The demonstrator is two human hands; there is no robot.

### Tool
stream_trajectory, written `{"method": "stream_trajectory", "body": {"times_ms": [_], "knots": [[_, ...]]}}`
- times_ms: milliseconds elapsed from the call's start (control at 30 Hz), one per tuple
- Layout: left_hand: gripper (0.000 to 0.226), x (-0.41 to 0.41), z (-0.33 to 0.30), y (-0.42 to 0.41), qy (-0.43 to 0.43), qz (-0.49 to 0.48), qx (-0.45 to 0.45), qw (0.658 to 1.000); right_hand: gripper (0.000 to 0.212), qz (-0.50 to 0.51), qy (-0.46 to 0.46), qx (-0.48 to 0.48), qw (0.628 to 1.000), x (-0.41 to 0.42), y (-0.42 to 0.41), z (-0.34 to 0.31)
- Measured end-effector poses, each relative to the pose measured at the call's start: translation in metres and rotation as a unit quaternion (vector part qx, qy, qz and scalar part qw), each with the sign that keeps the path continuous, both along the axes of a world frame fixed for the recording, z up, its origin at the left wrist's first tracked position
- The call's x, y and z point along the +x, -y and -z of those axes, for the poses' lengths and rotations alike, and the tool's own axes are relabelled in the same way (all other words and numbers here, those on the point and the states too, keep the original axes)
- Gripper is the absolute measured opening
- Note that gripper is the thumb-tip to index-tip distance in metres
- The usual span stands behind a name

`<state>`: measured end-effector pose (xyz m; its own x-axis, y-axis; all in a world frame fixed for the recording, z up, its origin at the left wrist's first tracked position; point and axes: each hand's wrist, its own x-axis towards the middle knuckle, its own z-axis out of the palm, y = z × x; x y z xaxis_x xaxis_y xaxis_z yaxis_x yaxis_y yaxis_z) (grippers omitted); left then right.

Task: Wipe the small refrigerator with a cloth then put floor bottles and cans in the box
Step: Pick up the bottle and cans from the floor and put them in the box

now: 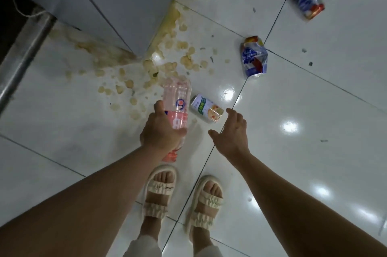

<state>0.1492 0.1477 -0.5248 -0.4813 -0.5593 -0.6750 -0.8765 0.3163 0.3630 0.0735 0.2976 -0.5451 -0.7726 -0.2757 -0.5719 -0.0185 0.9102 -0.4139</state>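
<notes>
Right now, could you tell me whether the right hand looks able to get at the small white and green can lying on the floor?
Probably yes. The right hand is open, fingers spread, just beside the can, with only bare tile between. The bottle held by the left hand lies on the can's other side.

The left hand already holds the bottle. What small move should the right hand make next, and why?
Probably lower the right hand onto the small can and close a grip round it. The hand is open and empty just beside that can, which lies on the floor, while the left hand grips the bottle.
</notes>
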Motion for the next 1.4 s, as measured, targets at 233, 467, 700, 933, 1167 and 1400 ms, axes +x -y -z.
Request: {"method": "stream_trajectory", "body": {"times_ms": [233,467,700,933,1167,1400], "knots": [[0.095,-0.015,0.11,0.011,0.004,0.009,-0.025,1.0,0.071,-0.027,-0.059,0.015,0.998,-0.019,0.005,0.122],[0.098,-0.023,0.173,0.027,0.014,0.03,-0.028,0.999,0.08,-0.06,-0.105,0.04,0.992,-0.035,0.02,0.204],[0.098,-0.022,0.174,0.033,0.022,0.052,-0.032,0.998,0.059,-0.029,-0.113,0.058,0.991,-0.028,0.025,0.207],[0.097,-0.029,0.085,0.023,0.027,0.063,-0.017,0.998,0.061,0.07,-0.048,0.027,0.996,-0.018,0.011,0.098],[0.09,-0.057,-0.073,0.015,-0.006,0.09,0.011,0.996,0.06,0.109,-0.025,0.006,0.994,-0.026,-0.017,-0.073],[0.081,-0.086,-0.246,0.012,-0.076,0.133,-0.003,0.988,0.061,0.128,-0.07,-0.003,0.989,-0.033,-0.041,-0.257]]}}
